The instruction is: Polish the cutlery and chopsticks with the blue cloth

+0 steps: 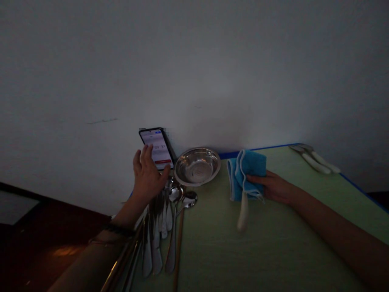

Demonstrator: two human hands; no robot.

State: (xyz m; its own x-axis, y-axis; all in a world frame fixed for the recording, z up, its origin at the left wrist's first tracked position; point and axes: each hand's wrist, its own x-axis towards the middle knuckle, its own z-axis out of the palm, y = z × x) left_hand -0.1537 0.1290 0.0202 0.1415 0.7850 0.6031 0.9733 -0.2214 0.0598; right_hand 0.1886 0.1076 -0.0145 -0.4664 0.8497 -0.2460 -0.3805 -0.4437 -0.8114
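My left hand (pixel 148 173) reaches toward a phone (pixel 157 148) that leans against the wall with its screen lit; the fingers are apart and the thumb tip is near the screen's lower edge. My right hand (pixel 273 187) grips a blue cloth (pixel 246 172) wrapped around a utensil whose white handle (pixel 242 211) sticks out below the cloth. A steel bowl (pixel 197 165) stands between the two hands, near the wall.
Several spoons and other cutlery (pixel 165 219) lie in a row under my left wrist on the green table (pixel 273 251). Two white-handled utensils (pixel 317 160) lie at the far right corner. The table ends against a white wall.
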